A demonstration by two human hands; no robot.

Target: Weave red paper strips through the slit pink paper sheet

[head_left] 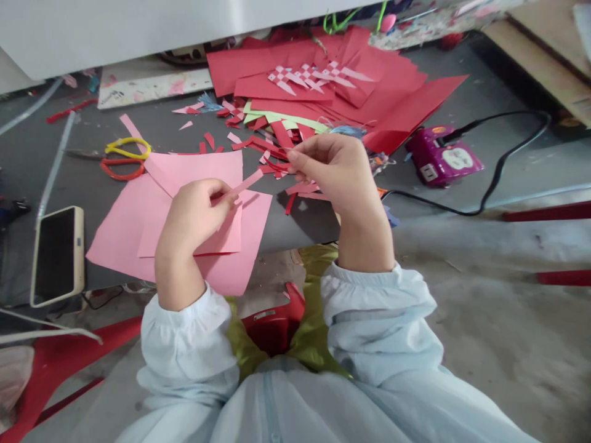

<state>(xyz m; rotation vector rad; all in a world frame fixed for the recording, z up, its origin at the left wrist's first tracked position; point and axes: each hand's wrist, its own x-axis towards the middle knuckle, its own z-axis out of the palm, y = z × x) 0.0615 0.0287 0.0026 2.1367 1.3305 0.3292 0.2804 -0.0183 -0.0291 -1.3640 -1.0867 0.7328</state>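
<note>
My left hand [196, 212] pinches a narrow pink paper strip [249, 181] between thumb and fingers, its free end pointing up and right. Beneath that hand lie pink paper sheets [115, 227], a smaller folded one on top of a larger one. My right hand [330, 163] is closed in a pinch above a heap of red and pink paper strips [272, 151]. Red strips run up to its fingertips, but whether one is gripped I cannot make out. Scissors [124, 159] with one yellow and one red handle lie partly open by the sheets' upper left edge.
Red paper sheets [401, 98] spread across the back, with several woven pink-and-white paper pieces [318, 77] on them. At the left edge lies a phone [58, 255]. On the right sits a purple box [443, 157] with a black cable [501, 166]. A red stool [277, 323] shows below.
</note>
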